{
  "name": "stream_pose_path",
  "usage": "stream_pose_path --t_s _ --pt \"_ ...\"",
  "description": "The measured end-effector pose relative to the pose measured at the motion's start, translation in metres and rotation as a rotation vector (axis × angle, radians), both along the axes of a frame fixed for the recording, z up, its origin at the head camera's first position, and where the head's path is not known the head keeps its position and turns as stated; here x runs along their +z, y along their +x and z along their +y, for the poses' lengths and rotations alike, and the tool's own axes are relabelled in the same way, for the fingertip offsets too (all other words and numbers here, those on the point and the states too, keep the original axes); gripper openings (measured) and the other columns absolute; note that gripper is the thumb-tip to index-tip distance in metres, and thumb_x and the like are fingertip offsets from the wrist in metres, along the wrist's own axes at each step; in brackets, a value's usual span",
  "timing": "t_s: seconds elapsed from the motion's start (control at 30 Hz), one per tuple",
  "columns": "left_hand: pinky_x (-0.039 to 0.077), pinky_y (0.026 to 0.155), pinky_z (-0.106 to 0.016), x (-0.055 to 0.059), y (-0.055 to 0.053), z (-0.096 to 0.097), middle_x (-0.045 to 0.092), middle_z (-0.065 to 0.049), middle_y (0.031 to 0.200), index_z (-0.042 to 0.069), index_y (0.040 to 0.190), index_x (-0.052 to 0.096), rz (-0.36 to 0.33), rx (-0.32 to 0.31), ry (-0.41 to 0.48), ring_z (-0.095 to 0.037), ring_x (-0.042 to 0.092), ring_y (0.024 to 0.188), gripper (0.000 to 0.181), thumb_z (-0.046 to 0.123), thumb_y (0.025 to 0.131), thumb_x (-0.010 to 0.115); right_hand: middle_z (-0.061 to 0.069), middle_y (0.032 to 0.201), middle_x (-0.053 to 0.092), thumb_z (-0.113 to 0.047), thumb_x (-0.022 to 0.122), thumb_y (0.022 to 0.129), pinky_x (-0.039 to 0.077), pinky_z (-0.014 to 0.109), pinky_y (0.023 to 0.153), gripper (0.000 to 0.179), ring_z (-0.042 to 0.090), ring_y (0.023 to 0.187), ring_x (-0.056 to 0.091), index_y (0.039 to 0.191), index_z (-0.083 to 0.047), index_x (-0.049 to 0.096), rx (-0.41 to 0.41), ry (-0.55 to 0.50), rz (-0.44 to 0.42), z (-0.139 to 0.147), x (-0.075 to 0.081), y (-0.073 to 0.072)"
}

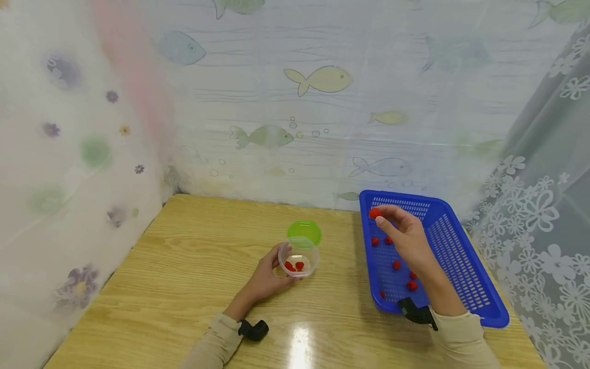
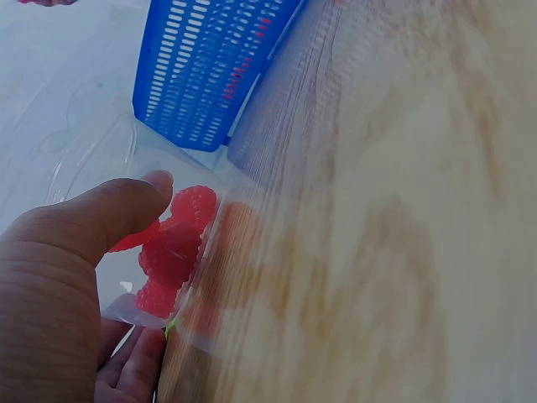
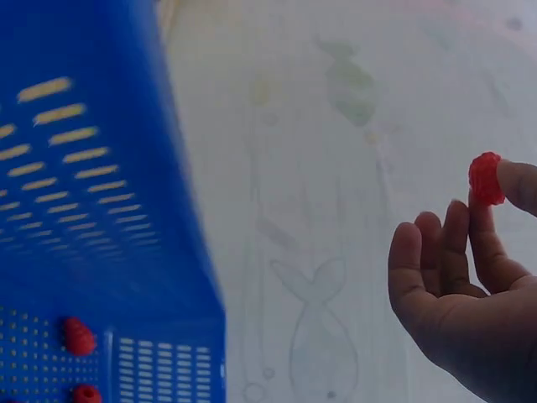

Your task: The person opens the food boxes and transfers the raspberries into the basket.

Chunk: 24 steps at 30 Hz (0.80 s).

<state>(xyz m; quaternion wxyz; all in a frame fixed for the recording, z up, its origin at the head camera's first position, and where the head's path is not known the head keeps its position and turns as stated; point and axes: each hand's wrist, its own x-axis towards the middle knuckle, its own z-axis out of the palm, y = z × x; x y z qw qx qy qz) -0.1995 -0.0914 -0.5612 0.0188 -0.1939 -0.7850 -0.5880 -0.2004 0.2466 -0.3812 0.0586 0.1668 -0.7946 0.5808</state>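
A small clear plastic tub (image 1: 315, 258) with a few red raspberries (image 2: 172, 252) inside stands on the table, and my left hand (image 1: 269, 277) grips it from the left side. The left thumb (image 2: 126, 210) lies along the tub's wall in the left wrist view. Over the left rim of a blue plastic basket (image 1: 374, 277), my right hand (image 1: 410, 241) pinches one raspberry (image 3: 485, 178) between thumb and index finger. The other right fingers are loosely bent. Several more raspberries (image 1: 412, 285) lie scattered on the basket floor.
A green round lid (image 1: 305, 230) lies on the wooden table (image 1: 184, 287) just behind the tub. Behind the table hangs a curtain (image 1: 276, 169) printed with fish. Lacy grey curtain (image 1: 553, 230) borders the right side, close to the basket.
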Motion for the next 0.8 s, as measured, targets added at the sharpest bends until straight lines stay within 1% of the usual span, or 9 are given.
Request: stream_pose_path --t_s 0.13,0.23,0.37,0.5,0.6,0.67,0.8 --pt "0.045 0.112 -0.041 -0.001 -0.001 0.000 0.052 -0.016 0.149 0.009 0.156 0.037 0.018 -0.005 -0.004 -0.031 0.052 0.137 0.088 0.014 0.082 0.086 -0.013 0.113 0.064 -0.025 0.057 0.106 0.049 0.013 0.087 0.041 0.005 0.105 0.058 0.133 0.006 0.056 -0.032 0.026 -0.049 0.015 -0.007 -0.007" --pt "0.045 0.112 -0.040 0.000 -0.001 0.001 0.051 -0.018 0.149 0.007 0.156 0.037 0.014 -0.013 0.006 -0.031 0.052 0.137 0.089 0.012 0.082 0.086 -0.017 0.111 0.063 -0.027 0.056 0.106 0.050 0.013 0.085 0.044 0.003 0.099 0.060 0.134 0.006 0.055 -0.061 0.041 -0.068 0.027 -0.011 -0.013" --pt "0.045 0.111 -0.032 0.001 -0.001 0.001 0.051 -0.018 0.150 0.006 0.155 0.037 0.001 -0.015 0.014 -0.031 0.053 0.137 0.090 0.009 0.081 0.087 -0.021 0.109 0.062 -0.026 0.055 0.106 0.051 0.011 0.086 0.047 -0.001 0.098 0.062 0.137 0.010 0.052 -0.072 0.035 -0.078 0.044 -0.013 -0.022" --pt "0.044 0.109 -0.024 0.001 -0.001 0.000 0.052 -0.018 0.149 0.004 0.155 0.038 0.000 -0.008 0.013 -0.031 0.054 0.136 0.089 0.007 0.080 0.087 -0.022 0.112 0.060 -0.026 0.054 0.107 0.051 0.010 0.086 0.051 -0.005 0.100 0.061 0.141 0.012 0.047 -0.064 0.035 -0.093 0.061 -0.016 -0.034" --pt "0.045 0.110 -0.026 0.000 -0.001 0.000 0.052 -0.020 0.148 0.003 0.155 0.038 0.006 -0.009 0.014 -0.031 0.053 0.136 0.089 0.007 0.080 0.086 -0.022 0.113 0.059 -0.030 0.052 0.107 0.051 0.010 0.087 0.056 -0.008 0.101 0.060 0.144 0.012 0.045 -0.066 0.062 -0.111 0.074 -0.019 -0.042" --pt "0.045 0.111 -0.032 0.000 -0.001 0.000 0.052 -0.020 0.148 0.004 0.155 0.038 0.011 -0.011 0.018 -0.032 0.053 0.136 0.088 0.008 0.081 0.086 -0.021 0.114 0.058 -0.033 0.052 0.107 0.051 0.011 0.088 0.058 -0.009 0.102 0.059 0.145 0.011 0.044 -0.075 0.090 -0.129 0.081 -0.020 -0.047" --pt "0.044 0.112 -0.040 0.000 0.000 0.001 0.051 -0.017 0.150 0.009 0.156 0.038 0.000 -0.006 0.007 -0.030 0.052 0.137 0.089 0.012 0.082 0.086 -0.019 0.117 0.055 -0.037 0.050 0.107 0.051 0.013 0.091 0.062 -0.010 0.102 0.057 0.147 0.009 0.042 -0.088 0.132 -0.169 0.090 -0.022 -0.053"
